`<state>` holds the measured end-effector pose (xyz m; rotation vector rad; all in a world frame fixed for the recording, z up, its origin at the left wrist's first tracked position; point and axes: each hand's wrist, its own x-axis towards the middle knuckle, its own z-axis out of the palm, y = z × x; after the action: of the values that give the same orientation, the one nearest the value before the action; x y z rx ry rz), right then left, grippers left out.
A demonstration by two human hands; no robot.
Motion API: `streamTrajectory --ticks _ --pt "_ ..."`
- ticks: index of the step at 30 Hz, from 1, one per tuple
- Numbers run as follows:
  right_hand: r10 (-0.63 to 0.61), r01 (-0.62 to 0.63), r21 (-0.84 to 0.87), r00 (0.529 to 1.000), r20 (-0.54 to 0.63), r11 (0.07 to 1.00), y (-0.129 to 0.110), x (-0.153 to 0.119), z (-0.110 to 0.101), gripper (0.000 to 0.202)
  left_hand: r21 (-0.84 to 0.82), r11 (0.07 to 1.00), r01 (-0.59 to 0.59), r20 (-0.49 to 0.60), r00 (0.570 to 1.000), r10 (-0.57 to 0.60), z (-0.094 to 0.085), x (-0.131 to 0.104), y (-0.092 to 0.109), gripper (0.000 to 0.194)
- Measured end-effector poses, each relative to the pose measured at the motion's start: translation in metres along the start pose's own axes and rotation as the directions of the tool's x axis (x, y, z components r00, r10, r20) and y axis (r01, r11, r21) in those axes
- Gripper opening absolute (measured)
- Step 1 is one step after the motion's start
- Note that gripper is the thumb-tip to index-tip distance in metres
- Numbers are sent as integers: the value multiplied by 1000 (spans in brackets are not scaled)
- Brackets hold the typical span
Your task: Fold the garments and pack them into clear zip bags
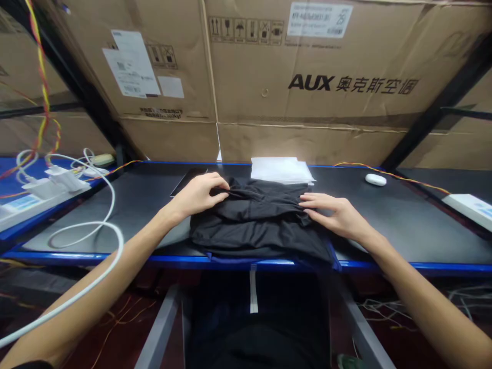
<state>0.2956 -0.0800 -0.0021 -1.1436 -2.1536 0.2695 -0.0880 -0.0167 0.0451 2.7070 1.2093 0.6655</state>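
Observation:
A crumpled black cloth (257, 223) lies at the front of the table, its lower edge hanging a little over the blue rim. A dark blue edge shows under it; whether it is a garment I cannot tell. At its upper left corner, my left hand (200, 193) is closed, thumb and fingers pinching a fold. My right hand (338, 215) holds the right side of the cloth between thumb and fingertips. Just behind the cloth lie white sheets (280, 170). A dark flat phone-like object (188, 180) lies partly hidden behind my left hand.
Large cardboard boxes (249, 97) stand along the back of the black table (415, 225). On the right are a white earbud case (375, 179) and a white power strip (471, 209). Another power strip (46, 197) with plugs sits left, and a white cable (119, 241) loops over my left forearm.

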Motion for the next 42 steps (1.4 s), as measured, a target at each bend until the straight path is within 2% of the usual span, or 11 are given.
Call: streamTrajectory --ticks 4,8,11,16,20,23,27,29,33,37,42 --pt "11 -6 70 997 -79 998 -13 2 -8 18 -188 982 30 -38 999 -38 -16 -9 1 25" --pt "-37 51 164 995 -87 985 -30 0 -19 11 -348 935 59 122 992 -17 -34 -23 -2 25" --pt "-81 71 220 996 40 973 -39 -5 -22 9 -381 924 31 273 959 81 -40 -31 -3 20" --pt "-108 30 260 950 293 965 -47 -8 -16 19 -356 932 61 522 841 145 -33 -36 2 10" --pt "-9 -71 254 953 303 965 -47 -7 -16 27 -326 939 112 571 815 101 -34 -31 4 18" --pt "51 -88 210 983 177 974 -41 -4 -19 26 -298 952 76 488 869 84 -35 -19 4 26" --pt "-2 3 40 1000 -16 999 -23 4 -21 20 -206 977 -56 203 974 99 -23 9 5 28" --pt "-53 53 -36 999 -2 998 -12 8 -19 25 -151 977 -150 138 975 172 -12 24 3 28" --pt "-56 63 -61 993 101 996 2 11 -14 24 -5 967 -255 233 940 249 7 45 -5 30" --pt "69 -64 -57 992 103 996 3 14 -16 24 3 978 -209 267 943 201 16 52 -11 28" --pt "208 -208 1 978 -11 978 8 38 -29 31 -115 988 -100 80 991 110 22 64 -9 30"
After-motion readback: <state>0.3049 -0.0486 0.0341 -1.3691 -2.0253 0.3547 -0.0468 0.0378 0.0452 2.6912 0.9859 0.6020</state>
